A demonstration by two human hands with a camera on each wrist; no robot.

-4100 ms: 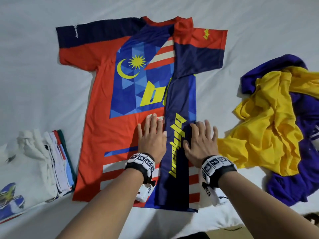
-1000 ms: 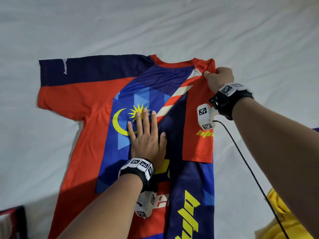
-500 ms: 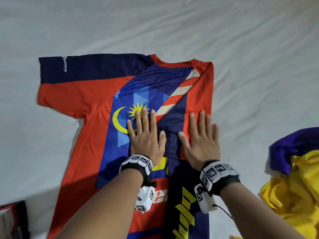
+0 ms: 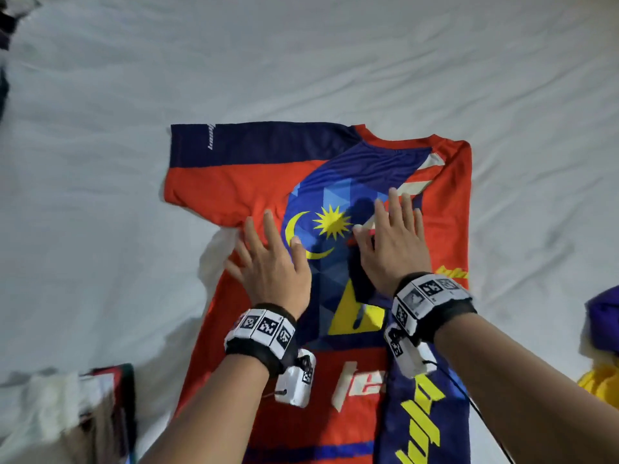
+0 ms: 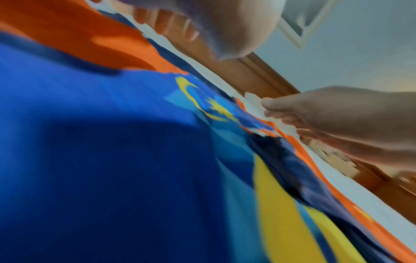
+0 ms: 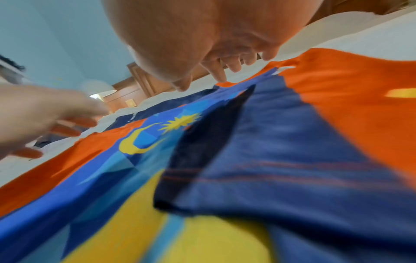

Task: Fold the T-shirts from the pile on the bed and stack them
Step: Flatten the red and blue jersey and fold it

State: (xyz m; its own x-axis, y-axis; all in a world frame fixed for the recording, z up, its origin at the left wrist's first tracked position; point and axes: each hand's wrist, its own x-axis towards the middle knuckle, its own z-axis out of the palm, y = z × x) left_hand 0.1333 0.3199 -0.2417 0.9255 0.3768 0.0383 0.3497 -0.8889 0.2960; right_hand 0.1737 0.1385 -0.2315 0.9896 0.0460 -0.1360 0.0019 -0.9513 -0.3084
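A: One side of the jersey [image 4: 335,296] is already folded in, judging from the head view: its right sleeve and edge lie turned over the body, while the left sleeve [image 4: 241,162] is spread flat on the bed [image 4: 301,61]. The left hand [image 4: 273,267] hovers by that sleeve's armpit, fingers straight and spread, holding nothing. The right hand [image 4: 393,247] lies flat on the folded part, fingers straight.

B: And the rest of the job?

A: A folded stack [image 4: 67,406] sits at lower left; unfolded purple and yellow shirts [image 4: 603,346] show at the right edge.

B: The left wrist view?

A: Blurred. The left hand's fingers [image 5: 166,23] hang just above the cloth, and the right hand [image 5: 326,121] touches it across the crescent print.

B: The right wrist view?

A: The right hand's fingertips [image 6: 219,74] press down beside the folded dark sleeve [image 6: 258,142]; the left hand [image 6: 45,115] floats apart, relaxed.

B: So the next move?

A: I'd say taking hold of the left sleeve and side and bringing them across to match, with the right hand pinning the first fold.
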